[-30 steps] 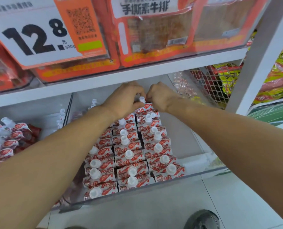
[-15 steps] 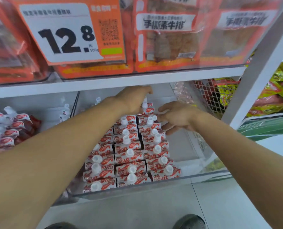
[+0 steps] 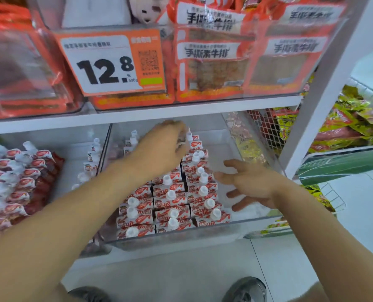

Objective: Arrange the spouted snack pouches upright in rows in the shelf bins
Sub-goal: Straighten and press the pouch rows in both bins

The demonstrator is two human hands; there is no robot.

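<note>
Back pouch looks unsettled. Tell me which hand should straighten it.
Left. The left hand already rests at the back pouch of the right row, fingers by its spout. The right hand hovers open beside the rows, touching nothing.

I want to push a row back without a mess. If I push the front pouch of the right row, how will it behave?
The front pouch probably slides rather than rolls, since its body looks flat and boxy. Its tall white cap may make it tip toward the bare bin floor on its right. It looks soft, so it may crumple slightly.
</note>
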